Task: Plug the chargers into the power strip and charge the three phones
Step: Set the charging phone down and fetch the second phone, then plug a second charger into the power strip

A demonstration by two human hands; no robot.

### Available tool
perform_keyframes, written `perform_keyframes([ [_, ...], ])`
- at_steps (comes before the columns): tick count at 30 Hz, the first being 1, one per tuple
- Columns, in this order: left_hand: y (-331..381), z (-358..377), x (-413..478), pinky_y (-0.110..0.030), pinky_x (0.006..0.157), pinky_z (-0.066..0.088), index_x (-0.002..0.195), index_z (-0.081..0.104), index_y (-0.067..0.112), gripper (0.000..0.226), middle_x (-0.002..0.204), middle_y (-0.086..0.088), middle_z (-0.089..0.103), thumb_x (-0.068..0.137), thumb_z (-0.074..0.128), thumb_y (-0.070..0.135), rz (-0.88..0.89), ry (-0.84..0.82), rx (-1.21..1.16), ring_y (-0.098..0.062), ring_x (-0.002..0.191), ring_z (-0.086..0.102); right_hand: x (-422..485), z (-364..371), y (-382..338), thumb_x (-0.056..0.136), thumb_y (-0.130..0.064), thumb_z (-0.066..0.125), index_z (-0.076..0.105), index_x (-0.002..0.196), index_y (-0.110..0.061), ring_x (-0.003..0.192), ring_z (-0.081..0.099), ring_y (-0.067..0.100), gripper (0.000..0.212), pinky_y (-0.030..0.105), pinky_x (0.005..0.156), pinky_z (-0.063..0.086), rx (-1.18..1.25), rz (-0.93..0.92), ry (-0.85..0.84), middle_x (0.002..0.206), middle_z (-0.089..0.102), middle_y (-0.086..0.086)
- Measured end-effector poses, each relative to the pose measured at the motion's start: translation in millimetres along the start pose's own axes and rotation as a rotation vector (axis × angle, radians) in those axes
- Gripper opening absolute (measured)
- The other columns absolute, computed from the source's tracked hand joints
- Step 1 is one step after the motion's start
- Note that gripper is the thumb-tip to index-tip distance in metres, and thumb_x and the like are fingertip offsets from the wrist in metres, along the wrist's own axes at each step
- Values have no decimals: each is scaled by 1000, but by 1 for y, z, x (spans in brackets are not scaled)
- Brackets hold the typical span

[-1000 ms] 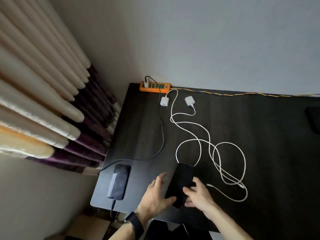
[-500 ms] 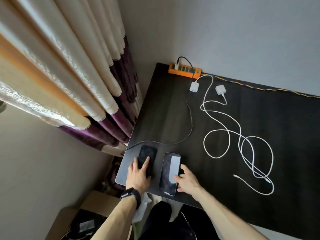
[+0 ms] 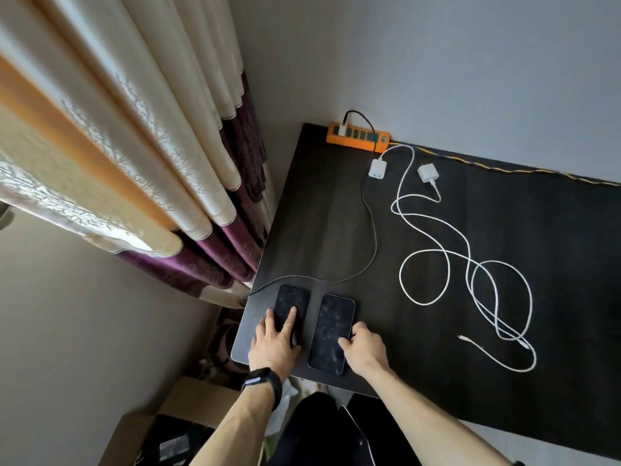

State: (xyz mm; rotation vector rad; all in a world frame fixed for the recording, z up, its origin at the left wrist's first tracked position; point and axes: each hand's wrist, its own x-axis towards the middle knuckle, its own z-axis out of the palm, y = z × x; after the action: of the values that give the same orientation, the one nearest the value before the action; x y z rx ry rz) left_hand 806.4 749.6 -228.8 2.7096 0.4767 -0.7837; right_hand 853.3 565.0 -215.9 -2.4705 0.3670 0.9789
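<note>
From my remote seat, I saw two phones lying side by side at the near-left corner of the bench [image 3: 336, 213], long axes roughly parallel and running away from the person. The left hand [image 3: 274, 341] rested flat on the left phone [image 3: 291, 306], fingers spread wide, gripping nothing. The right hand [image 3: 364, 348] sat at the right edge of the right phone [image 3: 332, 332], fingers loosely curled against its side (pressing or pinching, I could not tell).

What I judged the next move to turn on was the loose white cable end [image 3: 465, 338]: it lay to the right of the right hand, near it, well apart from the left, with its tip pointing back toward the phones. The right hand was the nearer one.

Both white chargers [image 3: 377, 168] lay unplugged just in front of the orange power strip [image 3: 358, 136], where only a black cable [image 3: 371, 230] was plugged in. I saw no third phone.
</note>
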Motion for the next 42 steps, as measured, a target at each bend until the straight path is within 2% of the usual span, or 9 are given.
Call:
perform_keyframes([
  [4,-2,0,-1,-41,112,36,152,-5,49,85,164,-10,5,92,55,52,19,-2,36,-29,146,17,-7,5,0,98,-32,59,47,125,-15,112,64,31,34,38,92,51,-36,-62,40,121,67,9],
  [7,-2,-1,-2,-40,111,37,152,-5,49,86,164,-9,5,92,56,53,23,9,52,-28,146,18,-12,8,1,96,-30,62,29,150,-21,117,61,31,64,39,97,47,-65,-107,65,138,50,8],
  [10,-1,2,-2,-41,110,39,152,-8,49,85,164,-9,5,93,54,54,16,10,55,-28,146,17,-13,8,5,96,-29,62,18,157,-29,119,61,28,75,38,100,46,-113,-177,18,143,42,4],
  [16,4,-5,-2,-43,107,42,153,-4,47,85,162,-9,8,92,54,54,8,-21,65,-28,146,17,-10,3,10,94,-34,60,13,158,-37,115,61,28,80,36,101,47,-209,-248,-118,141,34,0],
  [21,23,-27,9,-46,104,39,151,20,34,68,148,-11,25,91,50,49,-36,-91,75,-30,136,31,0,-24,18,93,-39,58,32,154,-38,119,58,24,66,32,103,44,-79,-238,-169,136,48,3],
  [25,62,-57,36,-47,104,40,139,40,23,48,144,-8,33,94,42,41,33,-46,68,-31,132,35,14,-81,38,93,-41,60,44,146,-35,114,61,17,56,28,101,43,104,-170,-51,133,57,0],
  [30,150,-97,78,-44,108,38,141,42,22,54,145,-9,37,90,52,35,154,-62,-71,-32,134,36,40,-162,72,93,-37,63,52,140,-29,117,60,17,49,22,90,40,279,-64,181,130,63,-2],
  [36,258,-111,116,-35,107,40,140,46,16,59,139,-12,51,88,62,36,217,-122,-277,-30,128,50,70,-220,109,95,-31,62,56,134,-21,111,64,20,41,35,95,51,275,-62,426,132,60,2],
  [42,319,-113,161,-34,112,34,150,30,7,81,148,-19,42,86,70,36,-12,-77,-571,-33,136,43,99,-231,139,97,-44,54,32,152,-25,118,61,27,62,41,89,50,147,64,292,151,39,3],
])
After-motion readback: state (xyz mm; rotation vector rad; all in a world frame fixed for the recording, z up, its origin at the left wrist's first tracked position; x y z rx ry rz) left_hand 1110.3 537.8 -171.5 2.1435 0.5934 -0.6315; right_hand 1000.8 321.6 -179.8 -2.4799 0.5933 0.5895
